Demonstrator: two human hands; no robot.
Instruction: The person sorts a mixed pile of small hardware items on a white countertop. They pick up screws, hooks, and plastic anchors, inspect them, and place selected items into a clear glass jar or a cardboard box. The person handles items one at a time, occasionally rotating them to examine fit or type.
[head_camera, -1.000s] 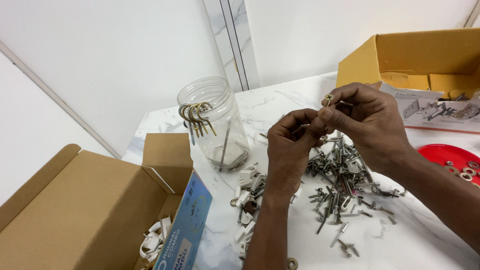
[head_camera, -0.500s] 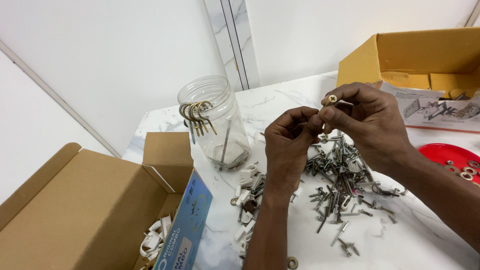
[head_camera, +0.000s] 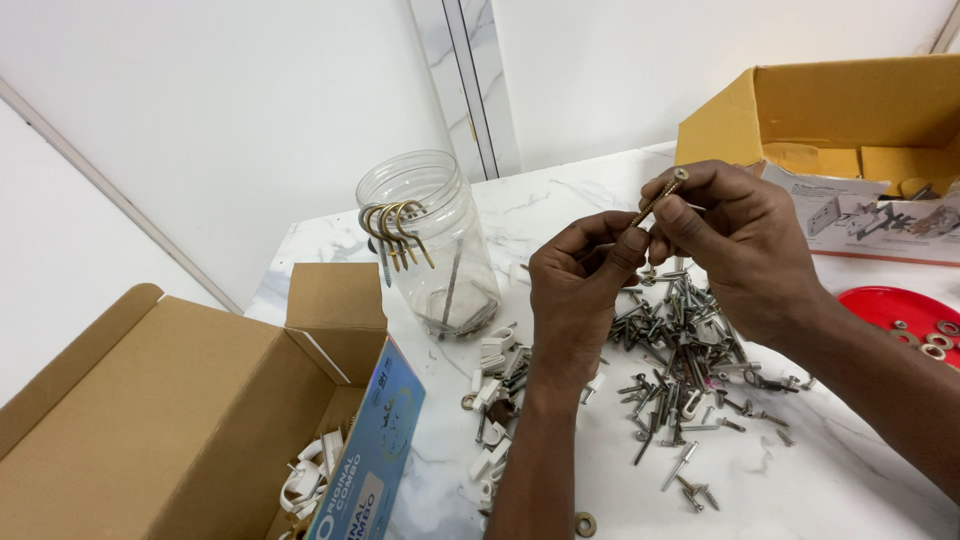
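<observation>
An open brown cardboard box (head_camera: 150, 420) stands at the lower left of the desk (head_camera: 850, 480), its flaps raised. Against its right side leans a flat blue carton (head_camera: 375, 440) with a printed label face, tilted. At the upper right a second open brown box (head_camera: 830, 110) stands well apart from them, and a white printed sheet (head_camera: 870, 215) with grey pictures lies inside it.

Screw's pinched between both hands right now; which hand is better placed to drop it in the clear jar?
Left, probably. The left hand grips the brass screw at its lower end and sits closer to the clear jar; the right hand is on the far side.
</observation>
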